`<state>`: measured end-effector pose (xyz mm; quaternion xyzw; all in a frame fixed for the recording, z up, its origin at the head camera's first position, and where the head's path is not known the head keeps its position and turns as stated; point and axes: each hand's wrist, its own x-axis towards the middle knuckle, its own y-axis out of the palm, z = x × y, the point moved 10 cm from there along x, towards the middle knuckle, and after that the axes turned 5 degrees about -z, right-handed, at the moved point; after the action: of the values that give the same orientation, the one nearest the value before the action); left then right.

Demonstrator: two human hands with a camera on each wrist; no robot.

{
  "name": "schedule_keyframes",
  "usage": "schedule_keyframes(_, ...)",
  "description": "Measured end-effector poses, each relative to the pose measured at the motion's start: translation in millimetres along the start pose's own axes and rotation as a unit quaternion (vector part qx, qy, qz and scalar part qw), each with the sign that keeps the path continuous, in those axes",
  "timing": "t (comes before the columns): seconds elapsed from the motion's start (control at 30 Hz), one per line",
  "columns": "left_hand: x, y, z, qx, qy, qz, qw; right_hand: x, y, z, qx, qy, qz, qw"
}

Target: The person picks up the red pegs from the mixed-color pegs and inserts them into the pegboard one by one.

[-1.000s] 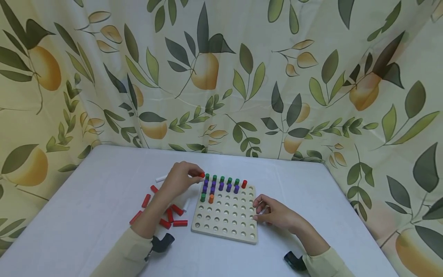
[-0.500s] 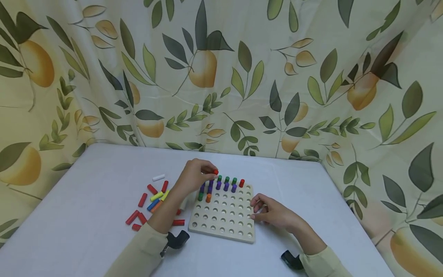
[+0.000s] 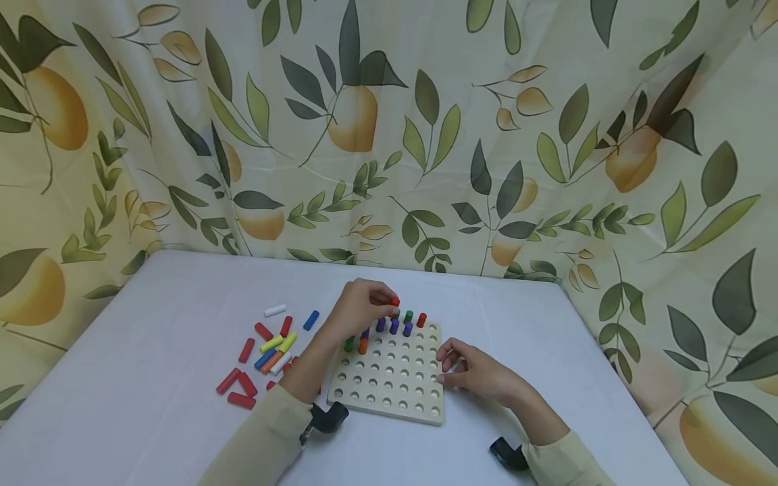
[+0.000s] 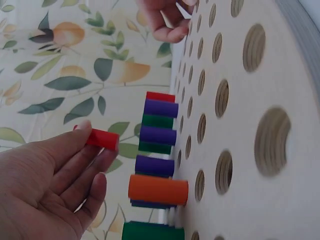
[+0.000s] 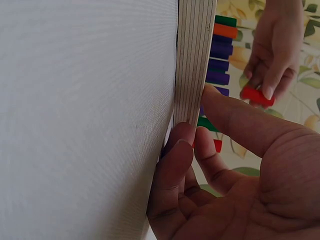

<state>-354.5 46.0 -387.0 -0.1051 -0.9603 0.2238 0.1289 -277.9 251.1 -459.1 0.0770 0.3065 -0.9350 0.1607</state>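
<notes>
My left hand (image 3: 360, 308) pinches a red peg (image 4: 103, 138) between thumb and fingers, held above the back rows of the wooden pegboard (image 3: 389, 398). Green, purple, orange and red pegs stand upright in the board's back and left holes, among them an orange peg (image 4: 158, 188) and a red peg (image 3: 422, 320) near the back right corner. At the board's right edge, my right hand (image 3: 477, 370) grips the rim, thumb at the upper edge and curled fingers against the side. The left hand and forearm hide part of the board's left side in the head view.
Loose pegs lie left of the board on the white tablecloth (image 3: 164, 378): several red ones, yellow ones such as this yellow peg (image 3: 271, 343), a blue peg (image 3: 311, 320) and a white peg (image 3: 275, 310). A fruit-print curtain (image 3: 389, 169) hangs behind the table.
My left hand has moved right along the board's back row, carrying the red peg. Loose pegs formerly behind the left arm now show. The right hand stays at the board's edge.
</notes>
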Motion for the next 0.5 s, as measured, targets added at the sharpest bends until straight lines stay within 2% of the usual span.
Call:
schedule_keyframes(0.17,2.3,13.0,-5.6,-0.01,-0.005,0.008,0.9999,-0.4,0,0,0.001,-0.001,0.003,1.0)
schedule_keyframes(0.5,8.2,41.2,-17.8,-0.047,0.013,0.021,0.9986,-0.7,0,1,0.001,-0.004,0.003,1.0)
